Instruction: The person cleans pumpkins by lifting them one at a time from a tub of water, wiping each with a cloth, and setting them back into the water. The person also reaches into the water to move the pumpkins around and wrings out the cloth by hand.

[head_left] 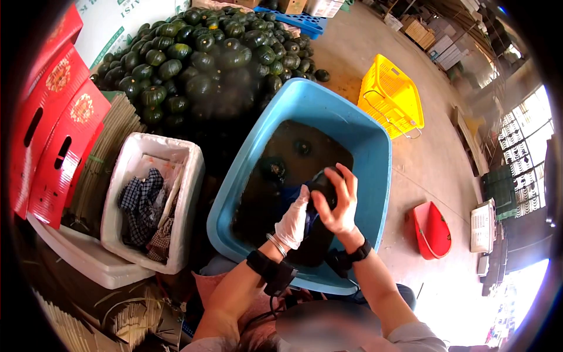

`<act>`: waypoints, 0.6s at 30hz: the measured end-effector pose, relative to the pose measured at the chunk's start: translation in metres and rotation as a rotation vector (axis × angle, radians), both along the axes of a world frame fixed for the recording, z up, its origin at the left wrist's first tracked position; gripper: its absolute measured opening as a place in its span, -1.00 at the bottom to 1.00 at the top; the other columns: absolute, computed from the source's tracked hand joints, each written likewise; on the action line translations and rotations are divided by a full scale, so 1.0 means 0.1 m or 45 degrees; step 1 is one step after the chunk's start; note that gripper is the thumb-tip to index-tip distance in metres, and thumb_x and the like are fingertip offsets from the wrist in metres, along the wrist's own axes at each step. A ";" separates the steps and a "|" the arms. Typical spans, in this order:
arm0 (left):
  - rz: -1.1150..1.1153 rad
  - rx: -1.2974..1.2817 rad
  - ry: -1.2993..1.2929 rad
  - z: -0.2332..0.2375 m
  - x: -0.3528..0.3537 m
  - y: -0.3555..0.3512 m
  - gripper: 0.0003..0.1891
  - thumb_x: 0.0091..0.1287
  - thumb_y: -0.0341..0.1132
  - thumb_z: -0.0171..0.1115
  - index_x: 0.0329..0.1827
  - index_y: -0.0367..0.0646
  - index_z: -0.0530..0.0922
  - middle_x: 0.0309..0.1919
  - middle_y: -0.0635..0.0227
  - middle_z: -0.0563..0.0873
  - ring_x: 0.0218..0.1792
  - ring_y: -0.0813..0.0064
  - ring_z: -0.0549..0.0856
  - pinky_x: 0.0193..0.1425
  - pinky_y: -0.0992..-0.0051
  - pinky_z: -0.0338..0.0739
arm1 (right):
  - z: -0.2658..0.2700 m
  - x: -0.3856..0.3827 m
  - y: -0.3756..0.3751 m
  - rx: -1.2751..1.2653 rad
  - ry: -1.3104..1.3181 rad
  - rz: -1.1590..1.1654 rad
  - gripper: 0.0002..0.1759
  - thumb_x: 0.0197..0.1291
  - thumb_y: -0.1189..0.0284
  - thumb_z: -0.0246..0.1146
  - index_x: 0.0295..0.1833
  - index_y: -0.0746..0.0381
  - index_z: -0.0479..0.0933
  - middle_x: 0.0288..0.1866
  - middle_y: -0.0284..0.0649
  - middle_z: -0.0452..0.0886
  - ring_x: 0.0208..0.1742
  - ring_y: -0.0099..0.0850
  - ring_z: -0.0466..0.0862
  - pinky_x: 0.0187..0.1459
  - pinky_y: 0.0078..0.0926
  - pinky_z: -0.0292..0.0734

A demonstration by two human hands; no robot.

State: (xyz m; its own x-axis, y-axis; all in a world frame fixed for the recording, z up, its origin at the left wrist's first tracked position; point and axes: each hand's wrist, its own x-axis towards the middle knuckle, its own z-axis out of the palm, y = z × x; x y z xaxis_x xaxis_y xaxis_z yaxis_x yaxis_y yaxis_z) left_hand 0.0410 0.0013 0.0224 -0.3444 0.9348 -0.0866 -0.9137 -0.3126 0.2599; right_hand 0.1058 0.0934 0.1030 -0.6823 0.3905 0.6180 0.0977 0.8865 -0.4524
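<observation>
Over the blue tub (220, 202) of murky water, my right hand (339, 202) is bare and curls its fingers round a dark green kabocha squash (324, 189). My left hand (293, 222), in a white glove, is closed at the near left side of that squash. A dark blue cloth (289, 196) shows beneath the gloved fingers and seems to be gripped there; part of it is hidden. In the water float a squash (273, 169) at the left and another squash (302, 147) farther back, each only partly above the surface.
A large heap of kabocha squashes (170, 69) lies beyond the tub. At my left stand a white foam box (196, 170) holding checked cloths (141, 199) and several red cartons (70, 126). To the right are a yellow crate (392, 97) and a red basin (431, 232).
</observation>
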 end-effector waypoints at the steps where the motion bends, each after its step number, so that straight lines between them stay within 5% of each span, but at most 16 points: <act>1: 0.030 -0.036 -0.034 0.15 -0.04 -0.04 -0.39 0.50 0.12 0.03 0.37 -0.21 0.38 0.20 0.28 0.57 0.20 0.43 0.54 0.34 0.42 0.44 | 0.08 0.02 -0.01 0.285 -0.044 0.083 -0.43 -0.10 0.32 0.46 0.08 0.30 0.57 0.26 0.15 0.41 0.16 0.11 0.50 0.17 -0.04 0.46; 4: -0.052 -0.054 0.046 0.43 -0.20 -0.14 -0.28 0.45 0.28 -0.04 0.31 -0.23 0.45 0.15 0.25 0.60 0.14 0.39 0.60 0.30 0.43 0.48 | 0.26 0.13 -0.02 0.814 -0.125 0.425 -0.49 -0.12 0.16 0.45 0.02 0.05 0.63 0.19 0.02 0.49 0.17 0.03 0.53 0.13 0.13 0.44; 6: -0.247 -0.112 -0.014 0.37 -0.30 -0.14 -0.24 0.43 0.35 -0.11 0.28 -0.21 0.48 0.08 0.28 0.62 0.07 0.36 0.63 0.24 0.44 0.54 | 0.27 0.26 0.11 1.150 -0.206 0.735 -0.59 0.03 0.05 0.35 0.01 -0.08 0.64 0.18 -0.23 0.53 0.20 -0.12 0.54 0.14 0.15 0.43; 8: -0.328 -0.056 0.003 0.41 -0.28 -0.16 -0.21 0.40 0.39 -0.11 0.28 -0.21 0.48 0.06 0.29 0.62 0.04 0.38 0.63 0.20 0.44 0.57 | 0.24 0.32 0.17 1.083 -0.265 0.903 -0.62 0.13 0.01 0.29 0.01 -0.10 0.64 0.18 -0.25 0.53 0.23 -0.14 0.53 0.18 0.15 0.41; 10: -0.159 -0.088 0.041 0.46 -0.15 -0.16 -0.20 0.38 0.41 -0.10 0.27 -0.19 0.49 0.05 0.29 0.62 0.04 0.40 0.63 0.22 0.46 0.55 | 0.21 0.33 0.14 0.877 -0.303 0.785 -0.62 0.20 0.07 0.25 0.07 -0.01 0.62 0.21 -0.14 0.51 0.26 -0.07 0.49 0.25 0.13 0.34; 12: -0.029 -0.247 0.068 0.52 -0.09 -0.15 -0.31 0.42 0.29 0.03 0.23 -0.20 0.52 -0.01 0.36 0.63 0.02 0.49 0.61 0.21 0.50 0.49 | -0.04 0.29 -0.19 0.318 -0.113 0.090 -0.61 0.25 0.22 0.19 0.09 0.20 0.59 0.23 -0.01 0.48 0.28 0.01 0.45 0.28 0.06 0.32; 13: -0.001 -0.317 0.379 0.42 -0.08 -0.15 -0.35 0.42 0.22 0.10 0.19 -0.24 0.55 -0.04 0.38 0.65 0.01 0.53 0.60 0.19 0.51 0.48 | -0.16 0.26 -0.24 0.140 -0.034 -0.042 -0.62 0.28 0.37 0.10 0.10 0.38 0.52 0.24 0.13 0.43 0.28 0.10 0.40 0.31 -0.03 0.29; 14: 0.025 -0.381 0.689 0.33 -0.07 -0.15 -0.40 0.42 0.15 0.16 0.15 -0.28 0.58 -0.07 0.40 0.66 0.00 0.57 0.59 0.17 0.52 0.48 | -0.22 0.25 -0.25 0.111 -0.066 -0.102 -0.56 0.44 0.31 -0.03 0.26 0.37 0.43 0.31 0.09 0.38 0.32 0.01 0.37 0.37 -0.10 0.21; 16: 0.035 -0.480 0.761 0.40 0.03 -0.14 -0.56 0.25 -0.19 0.46 0.04 -0.38 0.65 -0.06 0.33 0.73 -0.04 0.65 0.64 0.12 0.54 0.51 | -0.30 0.13 -0.24 -0.627 0.180 -0.231 -0.50 0.53 0.27 -0.15 0.39 0.33 0.33 0.34 0.09 0.36 0.33 -0.05 0.35 0.39 -0.14 0.18; 18: 0.082 -0.721 0.747 0.52 0.06 -0.07 -0.63 0.24 -0.31 0.45 0.03 -0.40 0.67 -0.06 0.28 0.74 0.01 0.58 0.66 0.19 0.51 0.50 | -0.12 0.17 -0.23 -0.988 0.134 -0.058 -0.23 0.51 -0.15 -0.34 0.57 0.18 0.03 0.44 -0.01 0.28 0.46 -0.25 0.25 0.48 -0.28 0.02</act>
